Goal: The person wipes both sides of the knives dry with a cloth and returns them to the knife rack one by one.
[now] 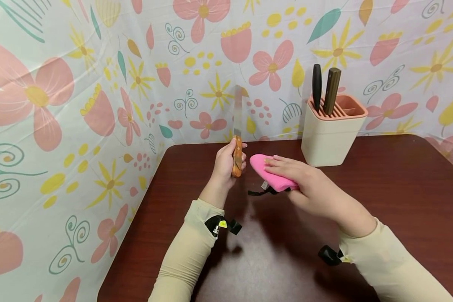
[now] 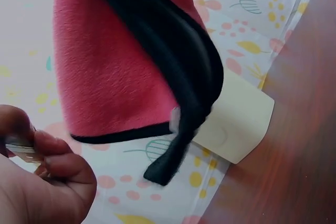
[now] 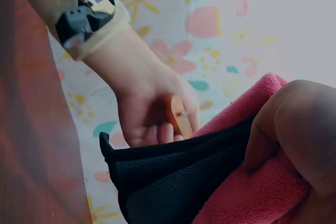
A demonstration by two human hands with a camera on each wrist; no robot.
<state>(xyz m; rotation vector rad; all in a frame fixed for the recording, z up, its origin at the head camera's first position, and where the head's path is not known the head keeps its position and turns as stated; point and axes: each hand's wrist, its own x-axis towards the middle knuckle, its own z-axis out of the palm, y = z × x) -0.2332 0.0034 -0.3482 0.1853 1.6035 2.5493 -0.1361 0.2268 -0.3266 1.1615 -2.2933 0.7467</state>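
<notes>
My left hand [image 1: 225, 162] grips the wooden handle of a knife [image 1: 237, 155], whose blade points up and away in the head view. To its right, my right hand [image 1: 305, 180] holds a folded pink cloth [image 1: 269, 174] with black edging and a black strap [image 2: 181, 150]. In the right wrist view, the right fingers [image 3: 268, 135] curl over the cloth, and the knife handle [image 3: 178, 116] shows beyond it in the left hand. The left wrist view has the cloth hanging close beside the left hand [image 2: 58, 182], apart from the knife.
At the back right of the dark wooden table [image 1: 400, 188] stands a cream knife block [image 1: 330, 140] with a coral slotted top. Two knives are in it, one with a black handle [image 1: 316, 86], one with a brown handle [image 1: 332, 90]. A floral sheet [image 1: 136, 100] covers the walls behind and left.
</notes>
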